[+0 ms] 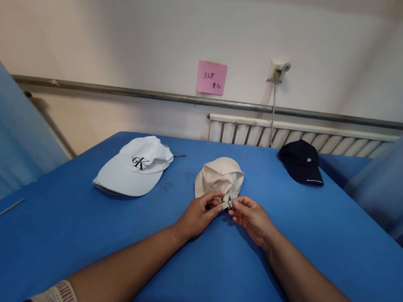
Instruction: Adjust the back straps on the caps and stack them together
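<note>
A beige cap lies on the blue table with its back toward me. My left hand pinches the cap's back strap just left of the small metal buckle. My right hand pinches the strap at the buckle from the right. Both hands rest low on the table surface, fingertips almost touching each other.
A white cap with a black logo lies to the left. A dark navy cap sits at the far right corner. Behind the table are a radiator, a wall pipe, a pink note and blue curtains on both sides.
</note>
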`<state>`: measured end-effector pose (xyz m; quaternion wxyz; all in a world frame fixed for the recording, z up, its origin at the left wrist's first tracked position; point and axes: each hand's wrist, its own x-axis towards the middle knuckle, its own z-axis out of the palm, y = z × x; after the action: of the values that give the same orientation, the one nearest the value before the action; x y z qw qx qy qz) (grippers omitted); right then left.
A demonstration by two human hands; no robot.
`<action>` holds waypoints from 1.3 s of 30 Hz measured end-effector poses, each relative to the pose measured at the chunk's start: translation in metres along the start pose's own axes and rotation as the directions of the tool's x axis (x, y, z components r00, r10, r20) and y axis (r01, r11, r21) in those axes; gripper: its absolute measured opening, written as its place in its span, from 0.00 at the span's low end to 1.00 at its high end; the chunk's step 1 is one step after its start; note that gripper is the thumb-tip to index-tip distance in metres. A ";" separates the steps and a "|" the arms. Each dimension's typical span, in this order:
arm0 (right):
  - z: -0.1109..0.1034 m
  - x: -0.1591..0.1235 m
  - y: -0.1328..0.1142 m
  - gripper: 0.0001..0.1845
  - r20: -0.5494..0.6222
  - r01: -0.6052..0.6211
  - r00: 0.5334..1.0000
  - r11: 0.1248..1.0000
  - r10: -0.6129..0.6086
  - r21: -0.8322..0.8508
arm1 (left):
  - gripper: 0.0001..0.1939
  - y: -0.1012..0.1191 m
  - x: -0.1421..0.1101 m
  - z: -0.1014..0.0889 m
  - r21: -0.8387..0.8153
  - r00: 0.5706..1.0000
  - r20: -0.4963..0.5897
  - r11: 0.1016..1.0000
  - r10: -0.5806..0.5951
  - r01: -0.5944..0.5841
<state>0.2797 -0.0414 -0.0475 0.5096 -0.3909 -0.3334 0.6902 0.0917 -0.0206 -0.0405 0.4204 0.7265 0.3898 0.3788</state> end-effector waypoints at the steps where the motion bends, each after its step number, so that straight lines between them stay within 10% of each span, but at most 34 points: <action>1: 0.000 0.000 0.000 0.17 -0.003 0.000 1.000 1.000 0.000 -0.003 | 0.19 0.000 0.000 0.000 0.012 1.000 0.003 1.000 0.006 -0.006; 39: 0.004 0.002 0.000 0.20 -0.039 0.187 0.979 0.955 -0.201 -0.231 | 0.15 0.009 -0.004 -0.009 0.298 0.989 0.013 0.944 0.146 -0.143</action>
<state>0.2761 -0.0402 -0.0459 0.5371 -0.4328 -0.4306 0.5820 0.0845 -0.0247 -0.0299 0.2753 0.8064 0.3902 0.3487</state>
